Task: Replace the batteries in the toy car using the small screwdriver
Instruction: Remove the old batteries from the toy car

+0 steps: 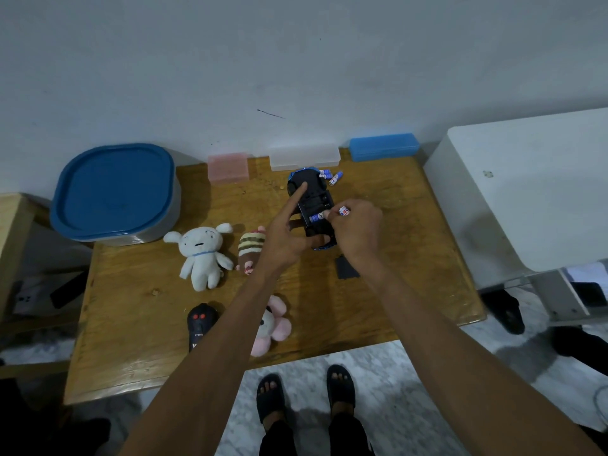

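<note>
The left hand [286, 238] holds the upside-down toy car [311, 205], one finger pointing out. The right hand [357, 230] pinches a blue battery [316, 217] into it.

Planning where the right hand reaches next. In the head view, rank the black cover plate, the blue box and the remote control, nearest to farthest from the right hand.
1. black cover plate: on the table just below the right hand, toward the person.
2. blue box: at the table's far edge by the wall, beyond the hand.
3. remote control: near the front edge, far to the left past the left arm.
</note>
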The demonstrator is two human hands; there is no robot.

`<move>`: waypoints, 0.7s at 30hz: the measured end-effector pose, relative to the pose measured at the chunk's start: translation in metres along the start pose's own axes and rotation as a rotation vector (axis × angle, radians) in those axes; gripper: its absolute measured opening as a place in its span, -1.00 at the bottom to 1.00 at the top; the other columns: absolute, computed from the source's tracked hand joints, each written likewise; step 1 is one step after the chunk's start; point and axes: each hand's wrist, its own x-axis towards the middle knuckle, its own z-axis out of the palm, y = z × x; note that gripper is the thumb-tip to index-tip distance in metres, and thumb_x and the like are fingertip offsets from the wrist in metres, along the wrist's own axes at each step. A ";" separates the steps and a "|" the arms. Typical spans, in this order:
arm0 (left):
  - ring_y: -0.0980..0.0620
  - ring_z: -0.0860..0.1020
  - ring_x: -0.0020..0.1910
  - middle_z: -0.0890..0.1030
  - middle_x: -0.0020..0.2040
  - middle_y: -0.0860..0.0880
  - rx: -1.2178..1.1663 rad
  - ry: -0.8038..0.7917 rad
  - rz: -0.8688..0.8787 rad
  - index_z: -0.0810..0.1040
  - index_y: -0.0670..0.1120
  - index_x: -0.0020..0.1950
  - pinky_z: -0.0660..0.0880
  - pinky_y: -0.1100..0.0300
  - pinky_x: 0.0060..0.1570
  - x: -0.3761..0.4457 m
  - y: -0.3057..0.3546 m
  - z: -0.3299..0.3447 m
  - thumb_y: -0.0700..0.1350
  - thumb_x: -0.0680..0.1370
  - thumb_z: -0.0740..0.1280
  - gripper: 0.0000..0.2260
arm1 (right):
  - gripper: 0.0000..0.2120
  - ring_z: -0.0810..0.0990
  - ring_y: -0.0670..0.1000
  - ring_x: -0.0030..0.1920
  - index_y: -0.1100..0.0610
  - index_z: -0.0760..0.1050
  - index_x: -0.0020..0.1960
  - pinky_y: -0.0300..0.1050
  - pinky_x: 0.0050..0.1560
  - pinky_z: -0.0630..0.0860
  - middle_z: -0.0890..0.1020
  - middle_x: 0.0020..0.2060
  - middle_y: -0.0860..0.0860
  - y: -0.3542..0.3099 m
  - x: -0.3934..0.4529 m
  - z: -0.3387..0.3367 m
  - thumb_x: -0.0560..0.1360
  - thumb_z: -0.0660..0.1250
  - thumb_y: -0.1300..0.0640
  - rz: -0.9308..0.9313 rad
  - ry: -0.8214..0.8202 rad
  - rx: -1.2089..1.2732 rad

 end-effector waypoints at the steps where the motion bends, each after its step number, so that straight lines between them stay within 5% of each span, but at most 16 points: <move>1: 0.25 0.58 0.18 0.50 0.43 -0.02 -0.002 0.004 0.002 0.26 0.06 0.60 0.58 0.32 0.01 0.000 -0.001 0.001 -0.33 0.34 0.61 -0.06 | -0.87 0.58 -0.07 -0.28 0.12 0.69 -0.09 -0.21 -0.35 0.50 0.64 -0.26 -0.03 -0.001 -0.001 0.000 0.49 0.50 0.06 0.008 -0.002 0.004; 5: 0.08 0.61 0.21 0.50 0.42 0.00 -0.006 0.014 -0.006 0.26 0.08 0.60 0.62 0.14 0.10 -0.001 -0.003 0.001 -0.31 0.35 0.62 -0.07 | -0.90 0.63 -0.03 -0.26 0.08 0.67 -0.15 -0.05 -0.26 0.63 0.65 -0.27 -0.04 0.001 0.000 0.000 0.48 0.51 0.06 0.087 -0.032 0.121; 13: 0.26 0.61 0.14 0.54 0.32 0.07 -0.023 0.017 -0.022 0.24 0.05 0.61 0.60 0.27 -0.03 -0.003 -0.001 0.002 -0.34 0.36 0.59 -0.08 | -0.86 0.64 -0.05 -0.13 0.04 0.58 -0.15 0.08 -0.17 0.64 0.66 -0.18 -0.06 0.003 -0.008 0.002 0.46 0.52 0.05 0.049 -0.004 0.276; 21: 0.34 0.58 0.14 0.53 0.33 0.01 -0.010 0.009 -0.020 0.24 0.03 0.61 0.59 0.30 -0.03 -0.004 0.002 0.002 -0.37 0.37 0.58 -0.08 | -0.85 0.60 -0.16 -0.22 0.07 0.54 -0.12 -0.27 -0.32 0.53 0.60 -0.25 -0.16 0.002 -0.013 0.000 0.48 0.52 0.09 -0.017 0.014 0.324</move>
